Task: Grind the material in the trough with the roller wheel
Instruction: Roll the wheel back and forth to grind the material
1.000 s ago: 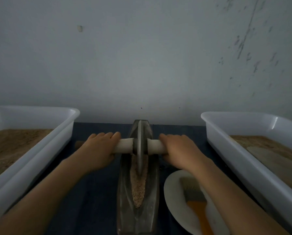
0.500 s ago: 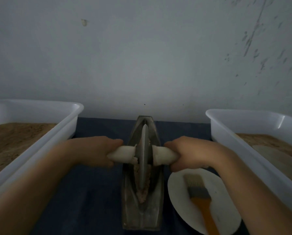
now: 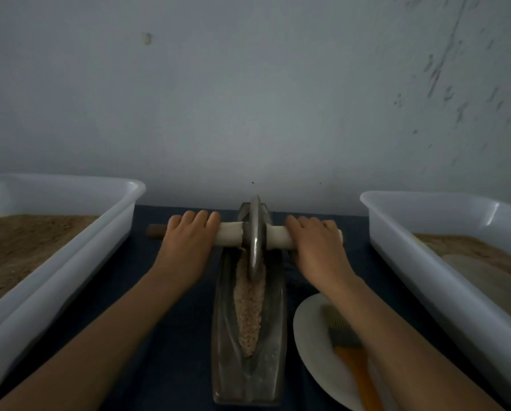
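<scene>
A narrow metal trough (image 3: 223,336) lies lengthwise on the dark cloth in front of me, with a strip of coarse tan material (image 3: 250,310) along its groove. The metal roller wheel (image 3: 255,235) stands upright at the trough's far end, on a white-wrapped axle handle (image 3: 229,234) that runs left to right. My left hand (image 3: 186,247) grips the handle left of the wheel, its brown end poking out past my fingers. My right hand (image 3: 319,247) grips the handle right of the wheel.
A white tub (image 3: 70,256) of brown powder stands at the left, and another white tub (image 3: 444,277) of powder at the right. A white plate (image 3: 310,336) with an orange-handled brush (image 3: 349,351) lies right of the trough, partly under my right forearm. A grey wall rises just behind.
The wheel rolled toward me to the trough's middle half a second ago, then back out to the far end. Both hands moved with it, and the material strip shows again.
</scene>
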Demonstrator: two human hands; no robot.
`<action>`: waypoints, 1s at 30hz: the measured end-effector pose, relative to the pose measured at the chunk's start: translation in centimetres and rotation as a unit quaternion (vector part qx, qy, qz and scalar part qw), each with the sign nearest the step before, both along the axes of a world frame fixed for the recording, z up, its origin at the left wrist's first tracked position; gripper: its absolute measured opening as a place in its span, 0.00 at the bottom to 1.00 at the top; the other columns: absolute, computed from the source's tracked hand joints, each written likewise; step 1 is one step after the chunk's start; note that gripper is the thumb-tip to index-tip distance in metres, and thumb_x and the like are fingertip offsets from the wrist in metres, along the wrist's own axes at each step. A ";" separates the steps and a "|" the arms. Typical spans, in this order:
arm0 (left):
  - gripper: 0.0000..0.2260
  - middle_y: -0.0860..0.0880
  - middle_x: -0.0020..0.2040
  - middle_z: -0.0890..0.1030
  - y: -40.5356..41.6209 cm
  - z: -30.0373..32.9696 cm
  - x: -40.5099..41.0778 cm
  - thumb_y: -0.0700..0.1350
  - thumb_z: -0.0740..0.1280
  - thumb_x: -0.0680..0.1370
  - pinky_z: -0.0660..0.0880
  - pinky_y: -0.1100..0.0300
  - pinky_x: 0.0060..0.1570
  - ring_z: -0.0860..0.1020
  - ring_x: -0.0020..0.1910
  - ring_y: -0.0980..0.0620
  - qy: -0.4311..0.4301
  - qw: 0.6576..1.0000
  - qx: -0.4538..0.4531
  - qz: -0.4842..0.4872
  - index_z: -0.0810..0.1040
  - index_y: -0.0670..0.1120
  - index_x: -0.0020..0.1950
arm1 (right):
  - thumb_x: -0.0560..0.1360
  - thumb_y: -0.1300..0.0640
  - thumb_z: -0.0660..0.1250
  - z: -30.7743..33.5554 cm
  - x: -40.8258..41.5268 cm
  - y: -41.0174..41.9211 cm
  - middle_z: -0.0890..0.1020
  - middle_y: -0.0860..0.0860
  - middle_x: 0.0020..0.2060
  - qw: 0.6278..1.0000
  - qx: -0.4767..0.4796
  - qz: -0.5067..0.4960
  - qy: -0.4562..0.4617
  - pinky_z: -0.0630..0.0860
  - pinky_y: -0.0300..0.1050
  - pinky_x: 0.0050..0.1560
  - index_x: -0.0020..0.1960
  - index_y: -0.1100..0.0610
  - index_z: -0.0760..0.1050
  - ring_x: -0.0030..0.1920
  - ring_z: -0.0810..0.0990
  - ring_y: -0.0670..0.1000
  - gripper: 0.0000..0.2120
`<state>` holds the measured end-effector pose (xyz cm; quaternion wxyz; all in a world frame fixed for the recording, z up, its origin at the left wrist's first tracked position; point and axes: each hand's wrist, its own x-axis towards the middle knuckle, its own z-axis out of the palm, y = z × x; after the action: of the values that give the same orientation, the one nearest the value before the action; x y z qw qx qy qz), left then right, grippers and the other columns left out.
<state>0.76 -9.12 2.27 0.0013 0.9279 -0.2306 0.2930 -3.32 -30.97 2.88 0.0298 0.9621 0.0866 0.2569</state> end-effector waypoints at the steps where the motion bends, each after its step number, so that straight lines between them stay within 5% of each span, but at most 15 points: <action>1: 0.14 0.50 0.53 0.74 0.1 0.3 -0.1 0.46 0.66 0.73 0.64 0.56 0.51 0.73 0.52 0.49 0.018 1.000 0.006 0.002 0.68 0.49 0.57 | 0.74 0.56 0.64 0.2 -0.2 0.1 0.77 0.50 0.51 1.000 -0.004 0.003 0.009 0.60 0.46 0.48 0.57 0.53 0.69 0.52 0.73 0.53 0.12; 6: 0.12 0.52 0.55 0.76 1.1 2.2 -1.4 0.51 0.65 0.74 0.65 0.60 0.46 0.76 0.53 0.52 0.166 0.983 0.075 -0.012 0.65 0.52 0.52 | 0.72 0.53 0.66 2.5 -2.0 0.4 0.79 0.50 0.46 0.987 -0.004 0.014 0.163 0.62 0.41 0.33 0.51 0.53 0.71 0.43 0.76 0.52 0.09; 11: 0.16 0.54 0.53 0.78 1.9 4.5 -3.8 0.52 0.70 0.71 0.70 0.62 0.49 0.76 0.50 0.56 0.340 0.932 0.120 -0.032 0.71 0.54 0.57 | 0.70 0.53 0.70 4.9 -4.6 1.5 0.75 0.48 0.35 0.937 -0.060 0.009 0.343 0.71 0.39 0.36 0.40 0.53 0.73 0.42 0.78 0.49 0.07; 17: 0.13 0.53 0.51 0.79 2.0 5.8 -4.5 0.49 0.70 0.71 0.76 0.59 0.50 0.78 0.48 0.56 0.424 0.894 0.138 -0.037 0.73 0.53 0.54 | 0.71 0.53 0.71 6.4 -5.6 1.1 0.77 0.47 0.38 0.919 -0.003 0.059 0.390 0.71 0.38 0.38 0.52 0.55 0.78 0.40 0.76 0.47 0.12; 23: 0.14 0.51 0.55 0.77 0.7 3.7 -2.1 0.50 0.68 0.73 0.69 0.58 0.47 0.76 0.55 0.50 0.259 0.960 0.103 0.025 0.70 0.52 0.57 | 0.71 0.52 0.68 4.0 -2.7 0.6 0.73 0.45 0.34 0.964 -0.012 0.025 0.264 0.64 0.39 0.28 0.39 0.49 0.67 0.34 0.73 0.47 0.10; 27: 0.13 0.51 0.55 0.77 -0.4 1.5 -0.2 0.50 0.65 0.74 0.64 0.57 0.47 0.75 0.54 0.49 0.052 0.994 0.085 0.048 0.67 0.50 0.56 | 0.74 0.52 0.64 1.6 -0.5 -0.1 0.79 0.50 0.46 0.996 0.004 0.012 0.091 0.61 0.45 0.40 0.48 0.51 0.68 0.47 0.77 0.53 0.06; 30: 0.16 0.49 0.54 0.75 -0.5 0.5 0.6 0.49 0.68 0.73 0.64 0.55 0.49 0.73 0.53 0.47 0.004 0.999 0.012 0.033 0.68 0.48 0.57 | 0.74 0.55 0.64 0.2 0.3 0.2 0.77 0.51 0.50 1.000 0.015 -0.012 0.004 0.60 0.47 0.47 0.54 0.53 0.69 0.52 0.74 0.54 0.10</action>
<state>1.33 -9.63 2.79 -0.0184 0.9361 -0.2037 0.2862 -2.98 -30.79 3.08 0.0177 0.9644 0.0713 0.2539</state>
